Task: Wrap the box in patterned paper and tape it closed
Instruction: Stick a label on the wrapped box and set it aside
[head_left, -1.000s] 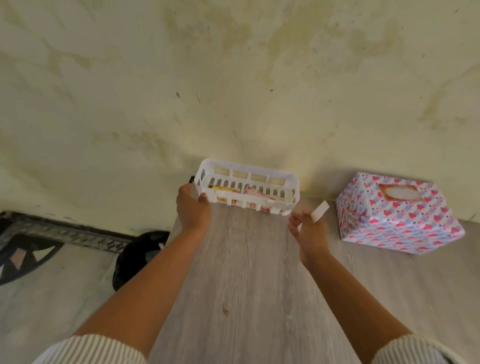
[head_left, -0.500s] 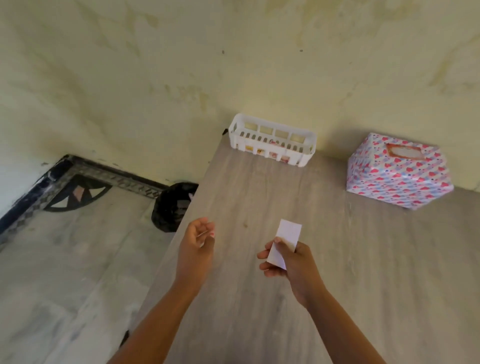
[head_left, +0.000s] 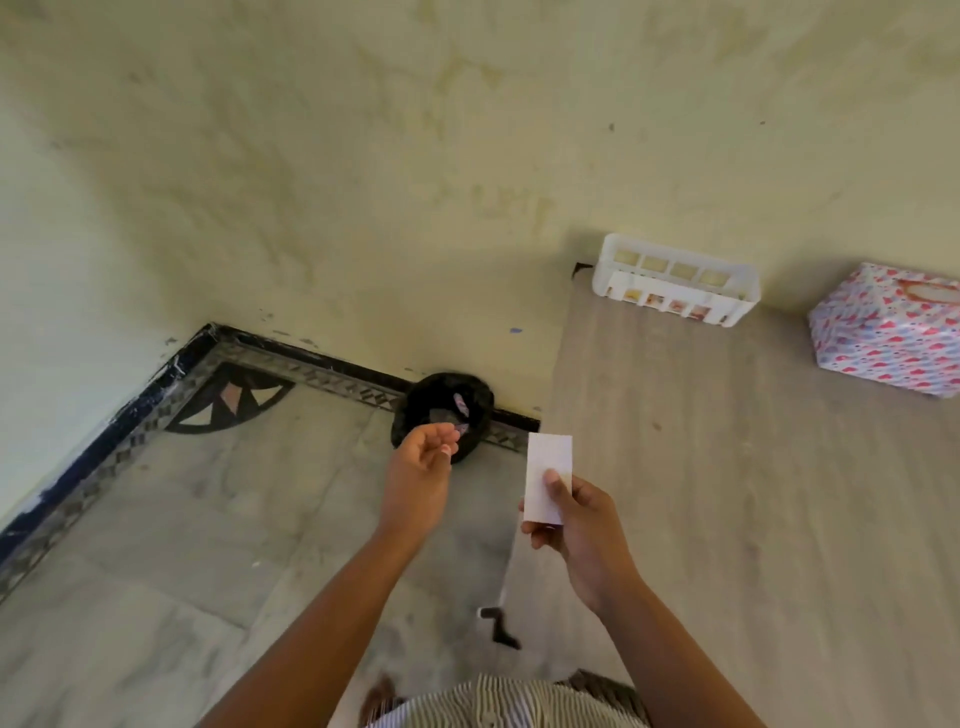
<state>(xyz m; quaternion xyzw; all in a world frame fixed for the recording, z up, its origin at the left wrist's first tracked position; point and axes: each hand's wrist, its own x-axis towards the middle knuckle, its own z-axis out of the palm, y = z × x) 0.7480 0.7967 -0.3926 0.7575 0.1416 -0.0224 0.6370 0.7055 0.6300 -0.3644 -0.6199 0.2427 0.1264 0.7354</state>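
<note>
The box, covered in white paper with pink hearts, stands on the wooden table at the far right by the wall. My right hand pinches a small white slip of paper upright over the table's left edge. My left hand hovers over the floor beside the table, fingers loosely curled, right in front of a black bin. I see nothing plainly held in it.
A white slotted basket with small items inside sits at the table's far left corner against the wall. The black bin on the floor holds pink scraps. The marble floor with its dark patterned border spreads out to the left.
Both hands drew back from the basket towards me. The view swung left, so the floor and bin show. My left hand moved out over the floor; the right one keeps the white slip.
</note>
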